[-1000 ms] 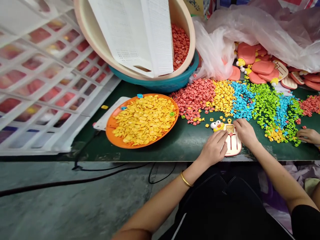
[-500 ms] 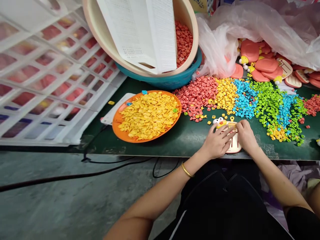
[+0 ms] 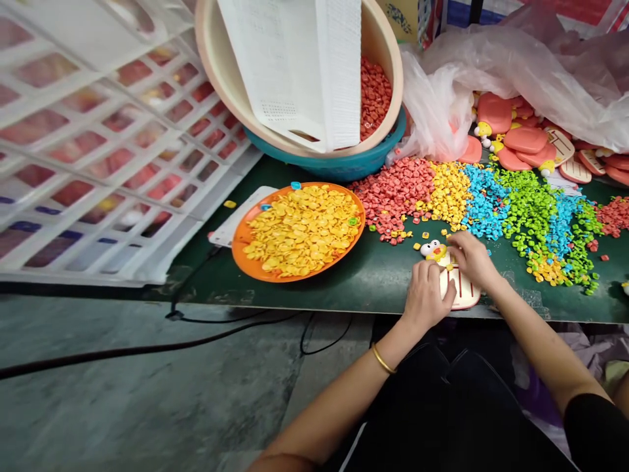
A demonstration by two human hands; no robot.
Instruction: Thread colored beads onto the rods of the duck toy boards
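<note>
A cream toy board (image 3: 464,293) with dark red slots and a pink rim lies at the table's front edge. Its duck head (image 3: 433,250), white-eyed with an orange beak, points to the far left. My left hand (image 3: 425,293) is closed on the board's left side, fingers bent over its top face and thumb on the slotted part. Over the board's far end, my right hand (image 3: 472,259) has its fingers pinched together; what they hold is hidden. A small yellow piece (image 3: 449,267) shows between the two hands.
Behind the board lie heaps of small red (image 3: 388,196), yellow (image 3: 449,190), blue (image 3: 484,200) and green pieces (image 3: 528,203). An orange plate (image 3: 240,252) of yellow pieces stands left. Farther back are a basin (image 3: 396,72), a plastic bag (image 3: 437,111) and more boards (image 3: 528,139). White crates (image 3: 162,229) stand far left.
My left fingers have drawn back from spread to bent on the board. My right hand has shifted slightly to the far side, and the yellow ring-ended piece is now out of sight.
</note>
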